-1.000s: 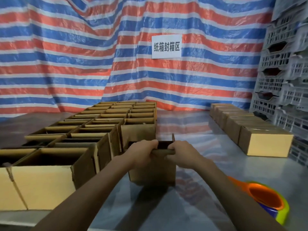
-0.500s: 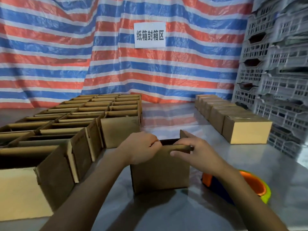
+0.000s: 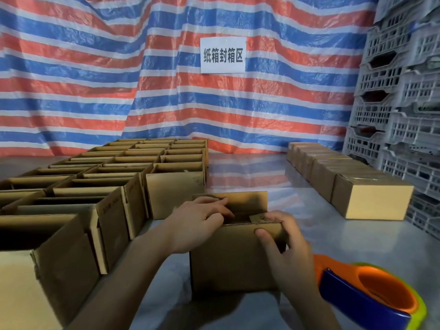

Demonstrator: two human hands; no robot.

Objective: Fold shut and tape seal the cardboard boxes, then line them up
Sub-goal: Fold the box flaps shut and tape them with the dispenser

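Striped tarp (image 3: 95, 79) fills upper frame; block of open boxes (image 3: 102, 186) mid left, row of sealed boxes (image 3: 371, 198) mid right. Box (image 3: 233, 258) w/ far flap up sits lower centre, tape dispenser (image 3: 371, 291) lower right near it. Left hand (image 3: 200, 217) lays near-straight fingers on box's left inner flap; right hand (image 3: 285, 248) grips its right corner, thumb on front wall.

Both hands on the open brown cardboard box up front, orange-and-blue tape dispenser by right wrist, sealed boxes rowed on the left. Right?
No: the head view shows the row of sealed brown cardboard boxes on the right; open brown cardboard boxes stand on the left. The rest stands.
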